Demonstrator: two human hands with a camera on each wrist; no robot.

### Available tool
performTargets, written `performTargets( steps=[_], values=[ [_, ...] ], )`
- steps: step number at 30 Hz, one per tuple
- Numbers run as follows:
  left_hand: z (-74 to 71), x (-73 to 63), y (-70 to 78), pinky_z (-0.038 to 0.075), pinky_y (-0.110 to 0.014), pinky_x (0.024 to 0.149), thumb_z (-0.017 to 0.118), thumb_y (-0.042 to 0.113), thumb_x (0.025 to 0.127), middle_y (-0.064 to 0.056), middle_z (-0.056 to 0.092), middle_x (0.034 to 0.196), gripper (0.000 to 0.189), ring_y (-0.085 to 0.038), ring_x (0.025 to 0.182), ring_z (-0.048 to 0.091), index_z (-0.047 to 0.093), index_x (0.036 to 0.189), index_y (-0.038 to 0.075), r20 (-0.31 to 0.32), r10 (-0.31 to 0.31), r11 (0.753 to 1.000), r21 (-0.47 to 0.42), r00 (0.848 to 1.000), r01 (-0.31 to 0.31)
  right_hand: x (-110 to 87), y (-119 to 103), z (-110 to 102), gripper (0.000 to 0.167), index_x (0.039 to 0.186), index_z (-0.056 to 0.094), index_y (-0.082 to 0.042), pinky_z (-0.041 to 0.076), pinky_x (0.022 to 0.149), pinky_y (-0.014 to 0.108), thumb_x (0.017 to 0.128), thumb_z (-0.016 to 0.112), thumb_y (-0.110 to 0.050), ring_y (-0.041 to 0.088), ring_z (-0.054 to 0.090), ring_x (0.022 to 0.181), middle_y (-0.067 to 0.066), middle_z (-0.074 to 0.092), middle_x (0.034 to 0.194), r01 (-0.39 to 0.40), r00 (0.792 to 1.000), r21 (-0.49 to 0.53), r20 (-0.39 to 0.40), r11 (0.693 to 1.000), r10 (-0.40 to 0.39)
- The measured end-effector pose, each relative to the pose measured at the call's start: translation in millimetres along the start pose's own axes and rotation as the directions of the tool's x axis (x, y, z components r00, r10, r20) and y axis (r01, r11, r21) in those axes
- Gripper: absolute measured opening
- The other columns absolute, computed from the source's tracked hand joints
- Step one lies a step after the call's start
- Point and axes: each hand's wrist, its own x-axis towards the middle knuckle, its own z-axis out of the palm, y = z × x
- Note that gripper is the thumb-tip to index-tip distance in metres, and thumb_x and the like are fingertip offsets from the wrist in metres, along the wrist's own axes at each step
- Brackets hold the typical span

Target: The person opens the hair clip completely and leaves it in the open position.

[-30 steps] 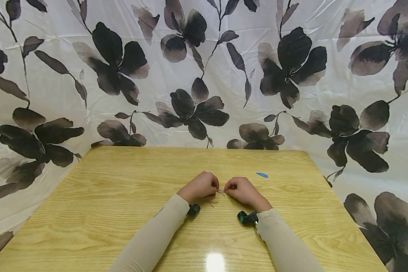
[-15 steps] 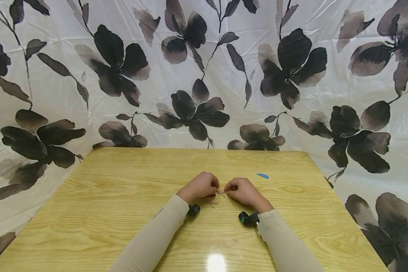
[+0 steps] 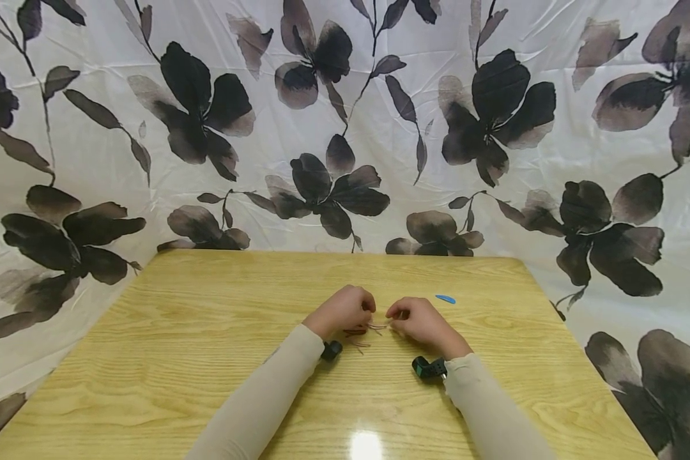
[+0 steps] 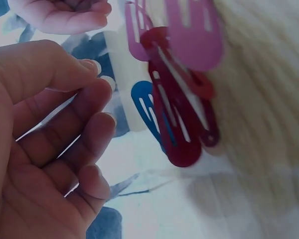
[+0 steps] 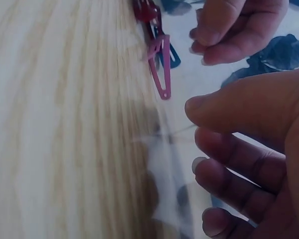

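My left hand (image 3: pixel 345 310) hovers just above several snap hair clips on the table, its fingers loosely bent. Nothing shows between its thumb and fingertips in the left wrist view. A pink hair clip (image 4: pixel 199 45) and dark red hair clips (image 4: pixel 177 134) overlap beside those fingers. To the right of the clips is my right hand (image 3: pixel 422 324), with loosely bent fingers and no object in its grasp. The right wrist view shows a pink hair clip (image 5: pixel 162 69) just beyond its thumb, apart from it. More clips (image 3: pixel 356 345) lie partly beneath my left hand.
A blue hair clip (image 3: pixel 445 299) lies farther back, right of my right hand. The wooden table (image 3: pixel 207 287) ends at a back edge against a floral cloth (image 3: pixel 345 115). Black cameras (image 3: pixel 428 367) sit on both wrists.
Earlier, the fingertips of both hands met at a thin pinkish clip between them. Now the hands have drawn slightly apart, and that clip lies on the table between them.
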Motion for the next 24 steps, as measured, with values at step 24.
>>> performTargets(
  steps=[24],
  values=[
    [6.7,42.2,30.1,0.050,-0.029,0.076,0.060,0.018,0.092,-0.003,0.068,0.098,0.028,-0.013,0.083,0.060,0.068,0.118,0.009,-0.032,0.031,0.998,0.055,0.999,-0.029,0.3,22,-46,0.017,0.106,0.071,-0.009,0.045,0.070,0.032,0.091,0.065,-0.016,0.015,0.055,0.081,0.004,0.067,0.106,-0.001,0.997,-0.129,-0.080,0.992,-0.010]
  ],
)
